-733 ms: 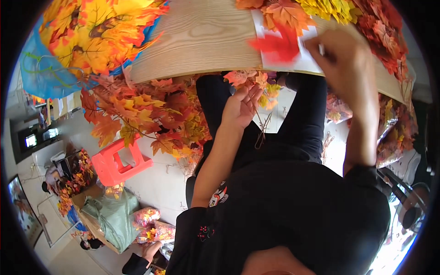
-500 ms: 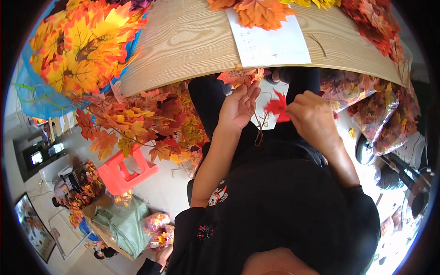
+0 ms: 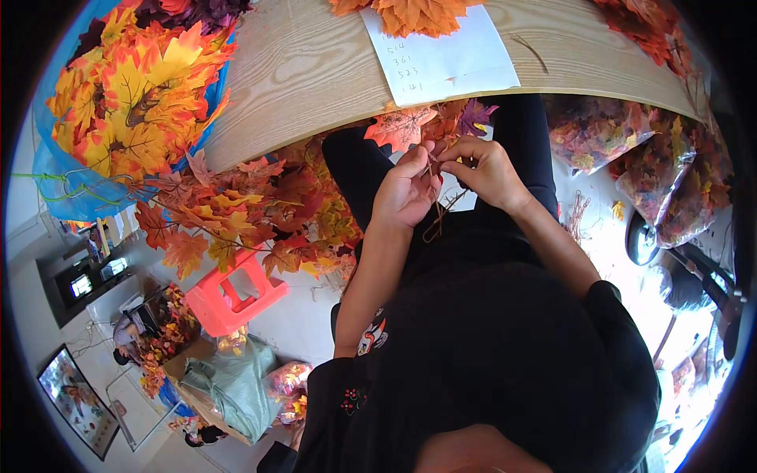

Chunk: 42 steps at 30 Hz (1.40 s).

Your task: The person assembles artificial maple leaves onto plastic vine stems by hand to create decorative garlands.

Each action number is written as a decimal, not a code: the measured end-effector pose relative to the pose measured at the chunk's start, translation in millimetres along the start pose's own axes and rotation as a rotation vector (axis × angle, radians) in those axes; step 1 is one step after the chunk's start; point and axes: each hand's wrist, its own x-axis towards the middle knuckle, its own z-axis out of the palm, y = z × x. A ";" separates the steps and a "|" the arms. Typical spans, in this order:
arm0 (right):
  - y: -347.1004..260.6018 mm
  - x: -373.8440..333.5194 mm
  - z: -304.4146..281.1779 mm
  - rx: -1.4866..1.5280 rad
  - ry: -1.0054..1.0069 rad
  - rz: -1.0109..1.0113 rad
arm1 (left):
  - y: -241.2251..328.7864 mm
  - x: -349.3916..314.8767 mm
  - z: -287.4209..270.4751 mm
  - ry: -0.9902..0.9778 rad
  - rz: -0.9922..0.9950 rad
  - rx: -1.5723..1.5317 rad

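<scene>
My left hand [image 3: 404,193], palm turned up, is closed round the thin brown stems [image 3: 439,217] of a small bunch of artificial maple leaves. A coral-orange leaf [image 3: 400,126] spreads above its fingers, and a dark purple leaf [image 3: 476,117] shows behind, by the table edge. Touching the same bunch from the right, my right hand [image 3: 490,175] pinches a stem between thumb and forefinger just above the left palm. The loose stem ends hang down over my lap. Which leaf the pinched stem belongs to is hidden by the fingers.
A wooden table [image 3: 307,67] curves in front, bearing a white paper [image 3: 449,67] and orange leaves [image 3: 422,16]. Blue bag [image 3: 83,181] with yellow-red leaves stands left, above hanging leaf branches [image 3: 244,209]. A red plastic stool [image 3: 229,296] is lower left; clear leaf-filled bags [image 3: 603,134] lie right.
My right hand has moved left to meet my left hand at the stems. The red leaf it held apart no longer shows separately. A purple leaf now shows, and the view has shifted slightly.
</scene>
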 end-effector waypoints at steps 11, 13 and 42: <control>-0.9 -1.1 1.2 -0.013 0.007 0.028 | -2.8 2.6 -4.8 -0.008 0.047 0.090; 0.7 -1.2 1.9 -0.017 0.028 0.026 | -5.2 2.3 -0.8 0.017 0.077 0.119; 6.6 16.4 6.1 0.042 0.053 0.070 | -6.4 -23.1 -2.5 0.044 0.195 0.755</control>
